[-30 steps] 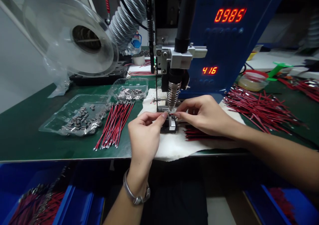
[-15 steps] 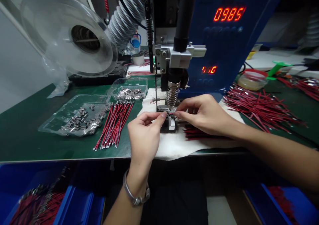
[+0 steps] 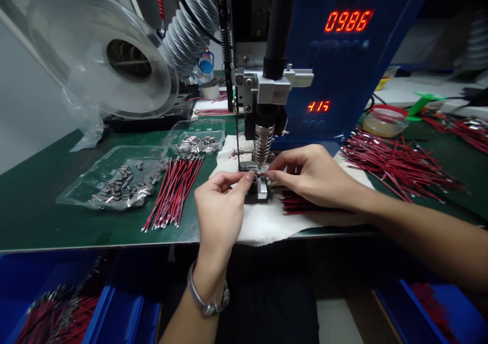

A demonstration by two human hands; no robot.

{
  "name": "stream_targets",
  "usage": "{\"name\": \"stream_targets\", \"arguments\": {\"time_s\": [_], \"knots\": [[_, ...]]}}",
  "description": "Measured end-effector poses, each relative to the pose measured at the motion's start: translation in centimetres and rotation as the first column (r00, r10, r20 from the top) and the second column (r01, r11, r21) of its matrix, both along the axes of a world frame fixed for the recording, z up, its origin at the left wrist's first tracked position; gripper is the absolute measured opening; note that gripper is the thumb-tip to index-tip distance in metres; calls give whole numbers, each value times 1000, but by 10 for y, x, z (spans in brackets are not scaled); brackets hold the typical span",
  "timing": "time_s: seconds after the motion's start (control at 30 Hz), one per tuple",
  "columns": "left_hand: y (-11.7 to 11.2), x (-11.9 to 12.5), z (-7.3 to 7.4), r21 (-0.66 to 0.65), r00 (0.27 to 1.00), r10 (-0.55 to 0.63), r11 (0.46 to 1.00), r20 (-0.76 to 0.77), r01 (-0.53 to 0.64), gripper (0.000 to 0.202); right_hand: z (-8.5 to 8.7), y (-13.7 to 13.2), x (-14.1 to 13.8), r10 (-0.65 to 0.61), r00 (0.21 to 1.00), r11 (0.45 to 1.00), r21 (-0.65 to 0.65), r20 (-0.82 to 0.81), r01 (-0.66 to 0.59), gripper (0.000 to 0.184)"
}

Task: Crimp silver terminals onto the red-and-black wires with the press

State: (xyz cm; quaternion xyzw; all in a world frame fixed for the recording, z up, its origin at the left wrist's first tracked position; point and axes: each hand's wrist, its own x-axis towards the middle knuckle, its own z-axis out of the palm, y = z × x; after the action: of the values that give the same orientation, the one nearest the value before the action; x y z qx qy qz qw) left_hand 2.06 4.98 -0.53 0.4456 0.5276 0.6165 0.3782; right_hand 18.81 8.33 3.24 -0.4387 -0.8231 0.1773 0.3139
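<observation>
My left hand (image 3: 223, 207) is closed in a pinch of thumb and forefinger at the left side of a small metal fixture (image 3: 261, 189). Whatever lies between those fingertips is too small to make out. From the right, my right hand (image 3: 314, 176) pinches a thin red wire (image 3: 262, 173) at the same fixture. Just above the fingertips stands the machine's spring-wrapped head (image 3: 263, 143), its tip partly hidden. Under my right hand a bundle of red and black wires (image 3: 295, 202) lies on a white cloth (image 3: 259, 224).
Left on the green table (image 3: 34, 217) are two clear trays (image 3: 76, 196) of small metal parts and a row of red-black wires (image 3: 173, 194). A wire heap (image 3: 396, 166) lies at right. Behind rises a blue machine (image 3: 343, 64); a clear reel (image 3: 87, 44) stands left.
The machine's upper display went from 0985 to 0986, and the lower red digits differ too. Both hands keep nearly the same pose at the fixture. The view has shifted very slightly.
</observation>
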Motion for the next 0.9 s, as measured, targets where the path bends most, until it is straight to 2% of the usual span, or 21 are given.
{"name": "stream_targets", "arguments": {"time_s": [0.9], "knots": [[-1, 0, 0, -27, 1000, -6, 1000, -9, 6, 23, 0, -1, -1, 7, 1000, 1000, -13, -17, -7, 18]]}}
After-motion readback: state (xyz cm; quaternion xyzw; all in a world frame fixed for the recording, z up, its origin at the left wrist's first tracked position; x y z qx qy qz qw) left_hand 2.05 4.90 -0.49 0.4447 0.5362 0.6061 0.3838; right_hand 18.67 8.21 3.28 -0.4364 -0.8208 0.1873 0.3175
